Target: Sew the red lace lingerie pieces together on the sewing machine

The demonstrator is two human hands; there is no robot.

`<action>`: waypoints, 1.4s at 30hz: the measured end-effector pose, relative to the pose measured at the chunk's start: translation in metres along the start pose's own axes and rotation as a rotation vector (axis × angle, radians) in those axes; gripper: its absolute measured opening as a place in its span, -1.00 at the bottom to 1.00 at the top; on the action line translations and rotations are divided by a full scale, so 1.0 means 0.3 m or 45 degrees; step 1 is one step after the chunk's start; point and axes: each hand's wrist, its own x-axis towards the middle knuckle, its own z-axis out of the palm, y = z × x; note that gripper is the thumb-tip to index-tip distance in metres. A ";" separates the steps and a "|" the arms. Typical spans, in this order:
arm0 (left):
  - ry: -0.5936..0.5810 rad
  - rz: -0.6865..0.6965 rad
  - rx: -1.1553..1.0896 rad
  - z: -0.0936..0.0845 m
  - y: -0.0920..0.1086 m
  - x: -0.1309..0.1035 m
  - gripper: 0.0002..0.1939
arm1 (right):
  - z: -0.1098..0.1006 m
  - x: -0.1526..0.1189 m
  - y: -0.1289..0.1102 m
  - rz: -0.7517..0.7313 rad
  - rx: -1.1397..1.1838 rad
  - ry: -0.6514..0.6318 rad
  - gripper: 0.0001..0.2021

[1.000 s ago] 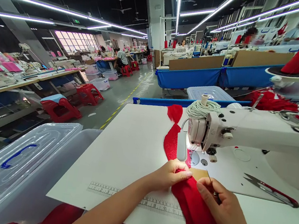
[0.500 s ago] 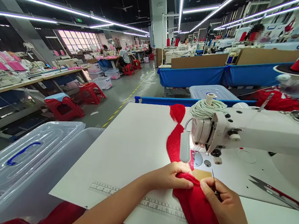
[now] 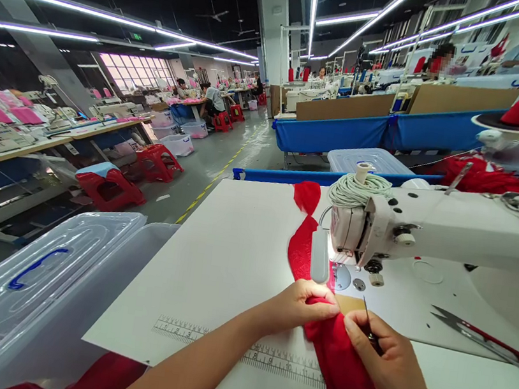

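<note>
Pinched red fabric in left hand; clasped thin pointed tool in right hand, just beside the left.

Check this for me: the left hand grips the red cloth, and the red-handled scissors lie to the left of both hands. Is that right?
Not quite: the head view shows the red-handled scissors to the right of both the left hand and the right hand. The left hand does grip the red cloth.
</note>
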 end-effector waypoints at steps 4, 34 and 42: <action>-0.001 -0.017 -0.044 0.000 -0.002 -0.004 -0.69 | -0.001 -0.004 0.004 0.036 0.029 -0.084 -0.81; -0.117 0.134 0.304 -0.057 0.013 -0.012 -0.82 | -0.063 -0.050 0.048 -0.105 -0.125 -0.017 -0.63; -0.095 0.210 0.354 -0.041 -0.006 -0.015 -0.81 | -0.033 -0.087 0.036 -0.188 -0.201 0.085 -0.68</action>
